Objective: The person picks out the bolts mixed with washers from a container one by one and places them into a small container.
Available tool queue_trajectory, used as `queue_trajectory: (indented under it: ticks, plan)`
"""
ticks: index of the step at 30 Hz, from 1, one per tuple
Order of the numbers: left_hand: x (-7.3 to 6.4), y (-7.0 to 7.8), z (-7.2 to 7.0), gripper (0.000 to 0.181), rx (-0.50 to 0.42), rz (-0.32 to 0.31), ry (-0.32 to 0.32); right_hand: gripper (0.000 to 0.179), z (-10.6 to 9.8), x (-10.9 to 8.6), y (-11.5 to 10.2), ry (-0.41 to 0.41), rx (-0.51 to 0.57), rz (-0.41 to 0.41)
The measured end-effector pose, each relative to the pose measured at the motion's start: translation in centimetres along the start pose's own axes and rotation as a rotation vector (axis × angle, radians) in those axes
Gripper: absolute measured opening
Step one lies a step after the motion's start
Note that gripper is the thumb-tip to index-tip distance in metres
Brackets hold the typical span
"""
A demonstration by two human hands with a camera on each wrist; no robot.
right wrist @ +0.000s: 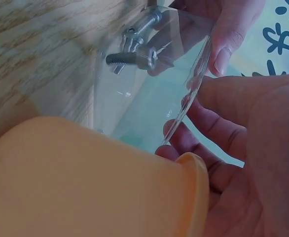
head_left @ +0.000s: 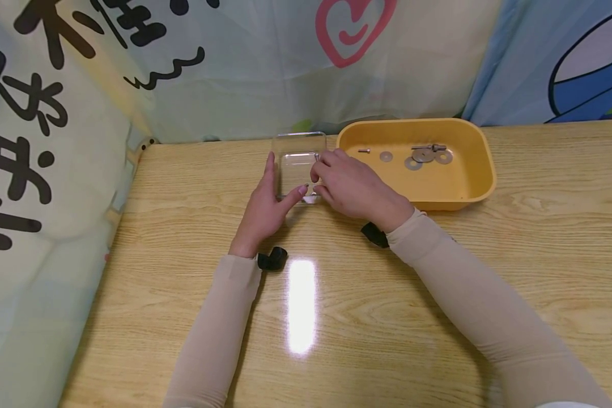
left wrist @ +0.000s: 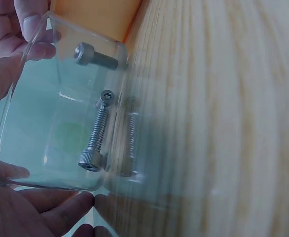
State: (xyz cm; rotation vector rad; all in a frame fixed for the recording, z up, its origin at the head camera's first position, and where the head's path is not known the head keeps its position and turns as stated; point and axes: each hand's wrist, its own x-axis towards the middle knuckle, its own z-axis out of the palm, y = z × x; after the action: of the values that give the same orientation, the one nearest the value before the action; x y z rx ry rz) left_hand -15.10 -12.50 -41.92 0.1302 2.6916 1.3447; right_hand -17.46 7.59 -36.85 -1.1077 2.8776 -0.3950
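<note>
Clear box [head_left: 293, 173] sat flat on the wood table [head_left: 194, 317] against the cloth backdrop [head_left: 265, 96], which stood at its 12 o'clock. Yellow bin [head_left: 459, 184] just beside it at 3 o'clock; likely parked there to keep the reach between containers short.

Left hand [head_left: 266, 214] at the box's 7–8 o'clock: spread wide, thumb along the near wall, fingers on the 9 o'clock wall. Touching the box only. Read it as a brace, since the box looked light enough to slide.

Right hand [head_left: 354, 184] at the box's 3–4 o'clock, between box and bin, fingers part-curled at the rim. Couldn't tell if it was pinching anything; no part showed in the fingers. Staying low at the rim probably suited small parts that bounce or roll.

In the box: short bolt [left wrist: 96, 56] and long bolt [left wrist: 98, 133], lying loose on the bottom. Another head by the long one's tip, maybe a third bolt.

In the bin: washers [head_left: 423, 156] overlapping just past the middle toward 1 o'clock, more bolts among them, one small screw [head_left: 364, 151] off at 10 o'clock.
</note>
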Motion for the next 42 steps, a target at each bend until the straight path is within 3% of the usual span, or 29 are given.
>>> queue_trajectory:
  ticks: [42]
  plan:
    - [-0.1,0.1,0.0,0.102,-0.011,-0.003,-0.008,0.024,-1.7,-1.1,0.8,0.024,-0.007,0.018]
